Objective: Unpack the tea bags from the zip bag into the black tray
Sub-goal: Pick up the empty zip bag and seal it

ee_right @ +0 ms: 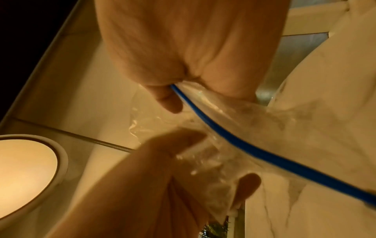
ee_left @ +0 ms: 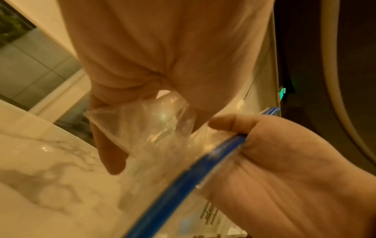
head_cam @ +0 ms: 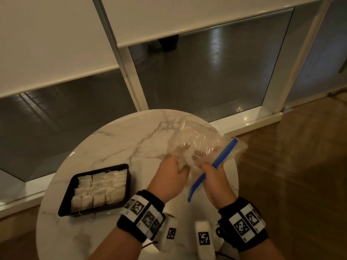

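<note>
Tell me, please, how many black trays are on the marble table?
1. The black tray sits on the marble table near its left edge, left of the left hand, and is filled with tea bags. The wrist views show none.

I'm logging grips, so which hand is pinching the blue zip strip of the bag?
The right hand: it pinches the blue zip strip of the zip bag, while the left hand grips only clear plastic.

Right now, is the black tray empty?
No, the black tray on the marble table is packed with rows of white tea bags.
</note>
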Action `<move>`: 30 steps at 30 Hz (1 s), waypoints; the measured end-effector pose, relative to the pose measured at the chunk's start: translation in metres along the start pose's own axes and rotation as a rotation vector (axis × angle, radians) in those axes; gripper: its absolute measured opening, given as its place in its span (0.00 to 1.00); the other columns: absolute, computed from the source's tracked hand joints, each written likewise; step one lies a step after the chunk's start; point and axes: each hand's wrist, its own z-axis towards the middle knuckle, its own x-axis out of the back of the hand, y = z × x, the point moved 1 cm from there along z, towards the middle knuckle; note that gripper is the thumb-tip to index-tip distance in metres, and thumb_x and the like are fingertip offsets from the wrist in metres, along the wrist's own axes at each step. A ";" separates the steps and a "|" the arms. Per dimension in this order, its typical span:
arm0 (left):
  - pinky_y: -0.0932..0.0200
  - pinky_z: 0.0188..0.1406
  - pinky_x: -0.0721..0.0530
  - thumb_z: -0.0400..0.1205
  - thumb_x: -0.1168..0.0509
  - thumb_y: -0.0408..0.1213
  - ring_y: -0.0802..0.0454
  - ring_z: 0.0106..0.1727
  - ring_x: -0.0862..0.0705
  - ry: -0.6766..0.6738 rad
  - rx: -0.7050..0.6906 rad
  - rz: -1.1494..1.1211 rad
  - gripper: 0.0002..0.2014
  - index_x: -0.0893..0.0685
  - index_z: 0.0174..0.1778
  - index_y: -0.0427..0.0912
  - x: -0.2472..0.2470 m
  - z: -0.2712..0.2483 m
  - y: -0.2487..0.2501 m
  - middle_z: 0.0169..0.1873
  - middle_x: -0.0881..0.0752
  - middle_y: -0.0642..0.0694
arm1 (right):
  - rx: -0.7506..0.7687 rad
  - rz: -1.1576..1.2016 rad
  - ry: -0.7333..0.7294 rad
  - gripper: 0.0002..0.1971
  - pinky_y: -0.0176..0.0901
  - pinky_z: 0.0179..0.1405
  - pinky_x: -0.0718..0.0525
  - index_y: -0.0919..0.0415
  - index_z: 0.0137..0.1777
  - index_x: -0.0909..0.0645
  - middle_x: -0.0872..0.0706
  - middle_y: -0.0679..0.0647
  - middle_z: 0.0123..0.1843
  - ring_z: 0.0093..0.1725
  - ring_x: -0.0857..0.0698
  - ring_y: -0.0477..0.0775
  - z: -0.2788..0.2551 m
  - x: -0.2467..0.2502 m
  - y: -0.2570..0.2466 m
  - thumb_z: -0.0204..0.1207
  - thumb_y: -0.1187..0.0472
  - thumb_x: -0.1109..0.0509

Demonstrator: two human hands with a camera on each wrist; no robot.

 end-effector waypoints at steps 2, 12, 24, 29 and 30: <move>0.63 0.46 0.14 0.83 0.37 0.27 0.60 0.41 0.12 -0.068 0.007 -0.103 0.13 0.12 0.43 0.47 -0.012 -0.002 0.003 0.38 0.10 0.49 | -0.004 0.139 -0.033 0.23 0.56 0.60 0.15 0.69 0.72 0.21 0.10 0.64 0.59 0.60 0.12 0.63 -0.006 -0.001 -0.001 0.76 0.66 0.31; 0.40 0.47 0.14 0.80 0.40 0.37 0.45 0.43 0.14 -0.229 -0.084 -0.028 0.09 0.15 0.44 0.41 -0.049 0.009 -0.002 0.38 0.12 0.45 | -0.046 0.282 -0.213 0.51 0.52 0.64 0.14 0.68 0.75 0.24 0.14 0.68 0.67 0.68 0.15 0.65 -0.002 0.024 -0.001 0.55 0.43 0.11; 0.71 0.66 0.22 0.77 0.24 0.41 0.64 0.64 0.22 -0.282 -0.213 0.155 0.30 0.24 0.73 0.64 -0.108 0.041 0.007 0.68 0.27 0.57 | -0.075 0.346 0.307 0.21 0.61 0.59 0.12 0.75 0.66 0.18 0.11 0.70 0.60 0.62 0.12 0.71 0.038 0.117 -0.031 0.78 0.61 0.28; 0.74 0.47 0.22 0.69 0.29 0.29 0.62 0.45 0.18 -0.206 -0.228 0.228 0.16 0.10 0.50 0.49 -0.142 0.088 0.015 0.44 0.13 0.53 | 0.056 0.344 0.268 0.28 0.65 0.66 0.17 0.66 0.78 0.26 0.17 0.71 0.70 0.69 0.17 0.72 0.039 0.149 -0.022 0.80 0.58 0.26; 0.77 0.44 0.23 0.70 0.29 0.29 0.63 0.43 0.18 -0.197 -0.198 0.213 0.14 0.09 0.48 0.49 -0.153 0.101 0.020 0.41 0.12 0.53 | 0.101 0.336 0.243 0.34 0.67 0.71 0.21 0.65 0.81 0.30 0.20 0.69 0.74 0.74 0.21 0.71 0.040 0.159 -0.018 0.77 0.55 0.23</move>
